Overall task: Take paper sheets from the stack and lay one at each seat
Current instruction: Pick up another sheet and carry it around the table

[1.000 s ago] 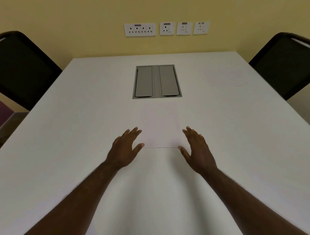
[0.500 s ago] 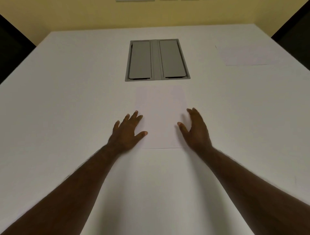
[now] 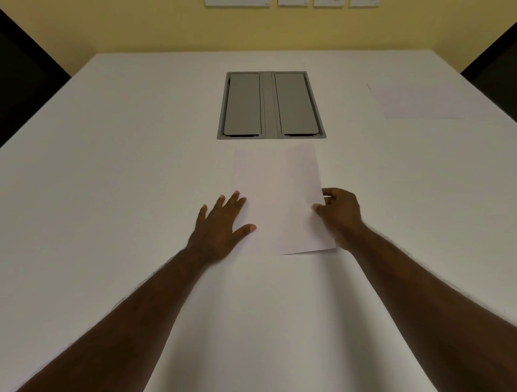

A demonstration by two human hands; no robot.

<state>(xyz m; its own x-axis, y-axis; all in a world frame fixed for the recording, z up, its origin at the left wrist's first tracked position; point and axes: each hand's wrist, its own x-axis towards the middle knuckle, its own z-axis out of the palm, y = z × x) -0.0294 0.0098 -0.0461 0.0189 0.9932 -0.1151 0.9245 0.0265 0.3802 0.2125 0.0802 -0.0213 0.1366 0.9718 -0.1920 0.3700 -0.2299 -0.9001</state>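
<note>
A stack of white paper sheets [image 3: 260, 182] lies in the middle of the white table [image 3: 112, 168]. My right hand [image 3: 340, 215] pinches the right edge of the top sheet [image 3: 296, 207], whose right side is lifted and skewed off the stack. My left hand [image 3: 221, 226] rests flat, fingers spread, on the stack's left edge. Another single sheet [image 3: 419, 100] lies flat at the far right, in front of a black chair [image 3: 495, 64].
A grey double-lid cable box [image 3: 270, 105] is set into the table just beyond the stack. A second black chair [image 3: 25, 72] stands at the far left. White wall sockets [image 3: 291, 2] line the yellow wall behind.
My right hand closed on the top sheet's right edge and raised it, turning the sheet. My left hand slid onto the stack's left edge. The camera tilted slightly back up.
</note>
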